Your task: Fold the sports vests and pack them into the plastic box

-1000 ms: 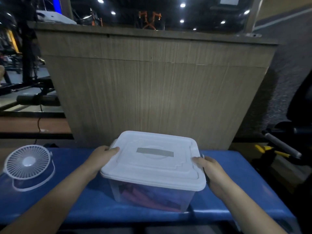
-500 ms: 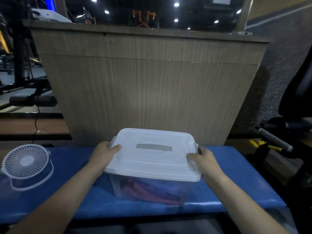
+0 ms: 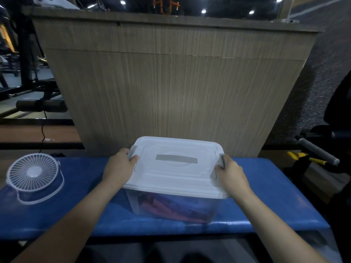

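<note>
Nearest us, folded vests (image 3: 167,206) show red and blue through the clear box (image 3: 207,207) on the blue bench (image 3: 269,188). We judge the load soft and light, the plastic stiff but smooth. Our left hand (image 3: 118,168) and right hand (image 3: 232,172) curl their fingers over the lid's (image 3: 176,175) grey side latches, the surest hold. Beyond stands a wooden counter (image 3: 171,82).
</note>
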{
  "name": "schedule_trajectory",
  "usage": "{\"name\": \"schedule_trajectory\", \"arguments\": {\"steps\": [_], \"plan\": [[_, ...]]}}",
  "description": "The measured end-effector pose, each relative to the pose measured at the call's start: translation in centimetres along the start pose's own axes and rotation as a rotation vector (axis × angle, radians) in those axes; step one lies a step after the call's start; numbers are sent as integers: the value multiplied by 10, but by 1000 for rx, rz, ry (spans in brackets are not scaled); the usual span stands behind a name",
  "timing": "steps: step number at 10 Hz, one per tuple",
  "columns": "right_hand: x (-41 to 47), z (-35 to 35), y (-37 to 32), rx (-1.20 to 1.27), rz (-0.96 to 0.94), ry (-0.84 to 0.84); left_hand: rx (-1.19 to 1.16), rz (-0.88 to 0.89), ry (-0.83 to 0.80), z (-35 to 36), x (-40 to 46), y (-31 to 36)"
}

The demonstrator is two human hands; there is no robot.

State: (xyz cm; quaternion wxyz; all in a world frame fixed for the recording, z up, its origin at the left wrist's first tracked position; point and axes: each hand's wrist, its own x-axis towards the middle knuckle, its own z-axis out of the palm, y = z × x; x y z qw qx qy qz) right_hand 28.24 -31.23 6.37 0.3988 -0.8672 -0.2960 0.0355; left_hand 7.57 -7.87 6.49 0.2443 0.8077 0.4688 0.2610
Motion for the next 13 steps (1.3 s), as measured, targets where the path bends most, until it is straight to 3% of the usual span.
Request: {"name": "schedule_trajectory", "arguments": {"steps": [7,8,9,11,12,13], "plan": [[-13,-8,-4,59,14,31,-3,-30,-21,-2,-16,2],[-11,-10,-10,44,4,15,22,67,-3,-1,-18,-2],[-5,-8,-8,38,11,19,99,300,127,0,-21,0],[3,-3,1,202,-59,-7,83,582,53,-8,-40,14],[-9,-11,13,356,-158,-128,10,784,-50,5,-71,37],[-9,-29,33,294,-296,-136,-108,846,-144,25,-84,84]]}}
